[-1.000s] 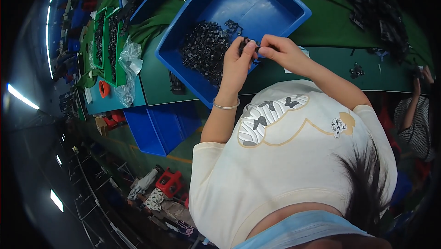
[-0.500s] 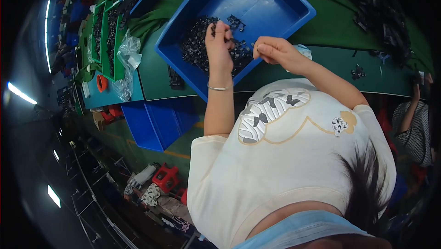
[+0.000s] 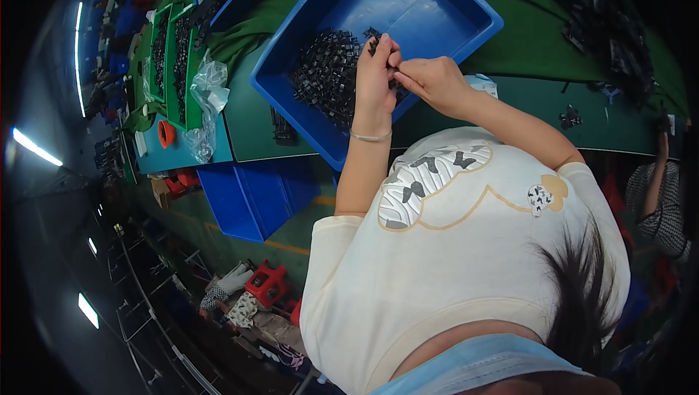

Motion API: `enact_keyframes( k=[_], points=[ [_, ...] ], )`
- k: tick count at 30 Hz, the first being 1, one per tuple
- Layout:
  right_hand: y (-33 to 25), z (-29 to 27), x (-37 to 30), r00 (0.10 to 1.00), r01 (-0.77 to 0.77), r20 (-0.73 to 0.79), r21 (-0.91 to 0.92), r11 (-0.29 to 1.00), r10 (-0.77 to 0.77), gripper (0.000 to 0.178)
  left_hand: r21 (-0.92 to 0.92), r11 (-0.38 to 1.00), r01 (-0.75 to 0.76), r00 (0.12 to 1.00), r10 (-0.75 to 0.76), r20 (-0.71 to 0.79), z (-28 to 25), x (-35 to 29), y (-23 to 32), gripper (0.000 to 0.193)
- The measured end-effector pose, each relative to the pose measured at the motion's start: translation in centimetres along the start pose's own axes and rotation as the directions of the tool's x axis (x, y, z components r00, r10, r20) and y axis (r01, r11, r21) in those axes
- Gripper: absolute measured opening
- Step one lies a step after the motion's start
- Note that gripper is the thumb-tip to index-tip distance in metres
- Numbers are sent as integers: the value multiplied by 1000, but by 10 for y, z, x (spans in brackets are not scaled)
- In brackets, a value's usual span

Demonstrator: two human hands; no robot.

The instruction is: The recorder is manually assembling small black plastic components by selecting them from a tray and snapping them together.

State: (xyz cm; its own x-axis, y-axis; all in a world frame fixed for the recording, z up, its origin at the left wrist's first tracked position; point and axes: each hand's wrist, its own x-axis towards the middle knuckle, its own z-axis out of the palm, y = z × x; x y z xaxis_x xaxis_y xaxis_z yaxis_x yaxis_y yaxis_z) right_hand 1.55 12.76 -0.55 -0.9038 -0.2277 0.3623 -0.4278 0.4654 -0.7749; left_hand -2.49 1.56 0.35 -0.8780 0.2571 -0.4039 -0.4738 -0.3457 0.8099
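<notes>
A large blue plastic bin (image 3: pixel 437 2) stands tilted across the table, with a heap of small black plastic parts (image 3: pixel 324 67) in its left corner. Over the bin's near side, my left hand (image 3: pixel 376 78) is closed around a few of these black parts, which stick out past its thumb. My right hand (image 3: pixel 435 83) meets it from the right, thumb and forefinger pinched together at the left hand's fingers. Whatever lies between the right fingertips is too small and covered to make out.
Two green trays of black parts (image 3: pixel 191 67), a clear plastic bag (image 3: pixel 211 93) and an orange tape roll (image 3: pixel 167 134) are at the left. A black pile (image 3: pixel 601 24) covers the right of the table. Below the edge stands another blue bin (image 3: pixel 255 195). A co-worker's arm (image 3: pixel 659 162) shows far right.
My left hand has moved right, away from the heap, with black parts in it. The right hand has come slightly left, and the two hands now meet.
</notes>
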Motion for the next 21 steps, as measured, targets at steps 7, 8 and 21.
enact_keyframes(
  k=[7,8,21],
  points=[
    [-17,-7,-6,990,-133,30,451,882,135,23,-248,950,-190,970,142,-199,-64,32,33,19],
    [-5,-3,-4,981,-193,109,539,820,159,23,-245,955,-168,975,125,-184,-45,23,33,19],
    [10,3,18,718,-676,636,733,70,283,29,64,965,-253,949,261,-175,0,13,9,21]
  ],
)
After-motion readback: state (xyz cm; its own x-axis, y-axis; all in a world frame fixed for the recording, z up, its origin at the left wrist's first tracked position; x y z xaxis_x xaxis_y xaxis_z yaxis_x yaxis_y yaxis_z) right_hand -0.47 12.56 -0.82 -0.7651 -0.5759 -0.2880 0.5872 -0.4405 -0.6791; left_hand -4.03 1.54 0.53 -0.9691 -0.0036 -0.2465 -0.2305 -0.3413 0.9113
